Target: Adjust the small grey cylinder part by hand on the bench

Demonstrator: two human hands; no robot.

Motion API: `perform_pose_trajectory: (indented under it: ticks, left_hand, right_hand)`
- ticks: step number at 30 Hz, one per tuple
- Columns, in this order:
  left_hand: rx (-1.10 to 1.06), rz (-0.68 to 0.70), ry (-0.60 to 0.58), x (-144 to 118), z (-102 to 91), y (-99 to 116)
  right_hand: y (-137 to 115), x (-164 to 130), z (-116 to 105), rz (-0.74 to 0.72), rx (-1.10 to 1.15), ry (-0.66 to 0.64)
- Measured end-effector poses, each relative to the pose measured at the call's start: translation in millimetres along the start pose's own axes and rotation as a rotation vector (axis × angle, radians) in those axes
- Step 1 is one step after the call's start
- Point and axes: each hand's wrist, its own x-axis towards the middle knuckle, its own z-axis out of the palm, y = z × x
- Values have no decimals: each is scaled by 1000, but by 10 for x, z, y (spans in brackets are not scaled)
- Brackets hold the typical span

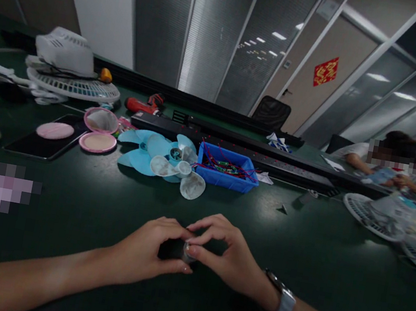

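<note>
Over the dark green table, my left hand [149, 246] curls its thumb and fingers around a small, greyish, shiny round piece [187, 253]. My right hand [229, 253], with a watch [281, 302] on its wrist, pinches the same piece from above with thumb and fingertips. Most of the piece is hidden by the fingers, so its kind does not show. Beyond my hands lie light-blue fan blades [144, 152] and a blue bin [226, 177] filled with red and blue wires and small green circuit boards.
At the left are a phone [38, 147], a pink-rimmed compact [97, 142], a fan guard [73, 86] and a red drill [142, 106]. Long black bars [233, 152] cross the back. More fan guards [367, 213] lie at right, near two people [361, 153].
</note>
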Motion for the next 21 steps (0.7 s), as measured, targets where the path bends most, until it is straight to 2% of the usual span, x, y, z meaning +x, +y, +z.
perform_pose_trajectory:
  ticks: [7, 15, 21]
  left_hand:
    - [0, 4, -4, 18, -10, 21]
    - [2, -4, 6, 12, -3, 10]
    - [-6, -26, -13, 19, -18, 30]
  right_hand:
    - [-3, -28, -31, -2, -51, -42]
    - [-24, 41, -37, -45, -59, -14]
    - [57, -22, -255, 6, -21, 72]
